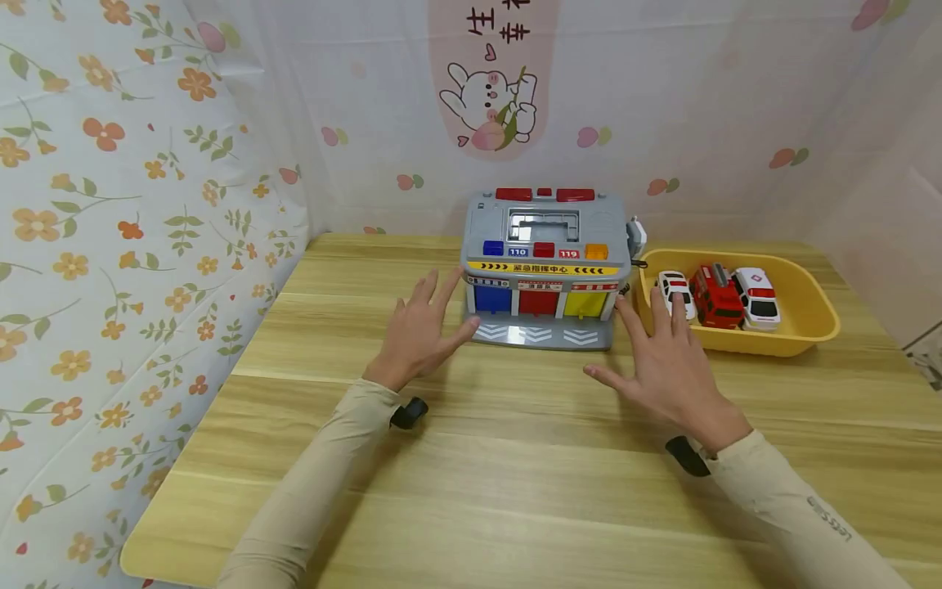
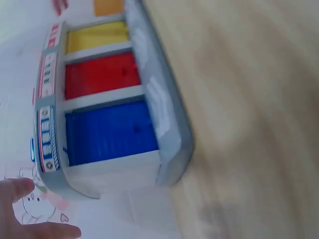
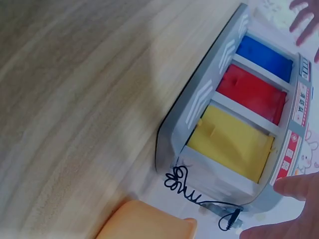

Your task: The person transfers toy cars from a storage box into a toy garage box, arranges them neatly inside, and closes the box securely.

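Note:
A grey toy garage station stands on the table, its blue door, red door and yellow door all down. My left hand is spread beside the station's left front corner, holding nothing. On the other side, my right hand is spread with straight fingers near the right front corner, between the station and a yellow bin. Whether any fingertip touches the station I cannot tell. From the station's right side hangs a black coiled cord.
The yellow bin to the right holds a white toy police car, a red toy fire truck and a white toy ambulance. Behind the wooden table hangs a printed curtain.

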A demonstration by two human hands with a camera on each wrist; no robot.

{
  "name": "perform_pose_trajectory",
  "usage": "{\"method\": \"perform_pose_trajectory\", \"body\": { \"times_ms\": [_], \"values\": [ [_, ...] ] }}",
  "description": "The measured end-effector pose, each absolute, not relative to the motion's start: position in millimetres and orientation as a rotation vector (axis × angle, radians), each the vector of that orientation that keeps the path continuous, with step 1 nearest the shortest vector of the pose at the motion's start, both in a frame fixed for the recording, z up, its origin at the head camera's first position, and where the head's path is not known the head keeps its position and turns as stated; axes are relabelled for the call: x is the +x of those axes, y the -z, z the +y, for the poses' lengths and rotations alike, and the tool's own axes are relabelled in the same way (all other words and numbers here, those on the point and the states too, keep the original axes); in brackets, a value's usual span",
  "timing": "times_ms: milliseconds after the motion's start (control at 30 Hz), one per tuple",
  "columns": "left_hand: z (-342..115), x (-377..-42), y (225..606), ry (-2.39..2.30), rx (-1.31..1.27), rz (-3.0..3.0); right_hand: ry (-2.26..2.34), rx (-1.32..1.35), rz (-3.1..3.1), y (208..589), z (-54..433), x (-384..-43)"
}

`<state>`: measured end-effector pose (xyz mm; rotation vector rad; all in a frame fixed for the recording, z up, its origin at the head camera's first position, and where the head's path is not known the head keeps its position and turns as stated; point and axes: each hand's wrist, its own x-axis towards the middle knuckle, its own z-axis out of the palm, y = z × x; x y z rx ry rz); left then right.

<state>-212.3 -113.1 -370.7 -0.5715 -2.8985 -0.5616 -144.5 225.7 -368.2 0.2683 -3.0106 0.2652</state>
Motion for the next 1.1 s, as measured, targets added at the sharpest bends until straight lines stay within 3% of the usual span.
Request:
{"method": "perform_pose_trajectory", "body": {
  "times_ms": [233,400,1100],
  "values": [
    [-112,-239,364,1.266,-0.631,-2.821,-0.294,0.297,-3.004,366,225,-147],
    [-107,-250,362,1.499,-0.613,-2.739,-0.321,0.326,-2.98,363,226,-150],
    [-87,-277,359,1.693,-0.533,-2.643,-0.491,0.465,-2.811,342,221,-168]
  ]
}}
